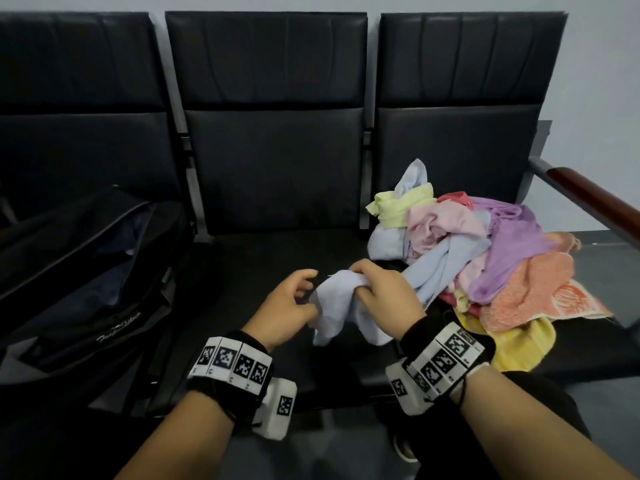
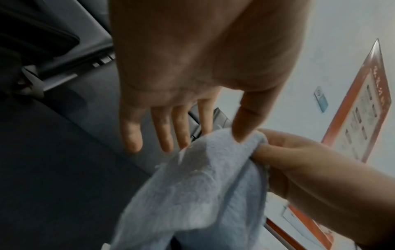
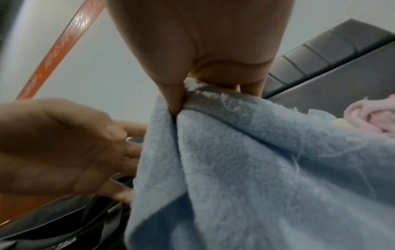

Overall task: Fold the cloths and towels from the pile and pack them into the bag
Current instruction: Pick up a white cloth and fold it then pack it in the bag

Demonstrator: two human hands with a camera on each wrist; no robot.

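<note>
A light blue towel (image 1: 341,306) hangs bunched over the middle seat. My right hand (image 1: 367,285) pinches its top fold between thumb and fingers, as the right wrist view shows (image 3: 177,101). My left hand (image 1: 304,292) is beside the towel's left edge with its fingers spread and loosely bent. Its thumb (image 2: 241,133) touches the towel (image 2: 192,194) at the top, and nothing is gripped. The black bag (image 1: 86,271) lies open on the left seat. The pile of cloths (image 1: 485,254) sits on the right seat, and the blue towel's far end trails into it.
Three black padded seats (image 1: 273,168) stand in a row against a pale wall. A wooden armrest (image 1: 588,202) borders the right seat. An orange-framed notice (image 2: 359,108) hangs on the wall. My knees are below the seat's front edge.
</note>
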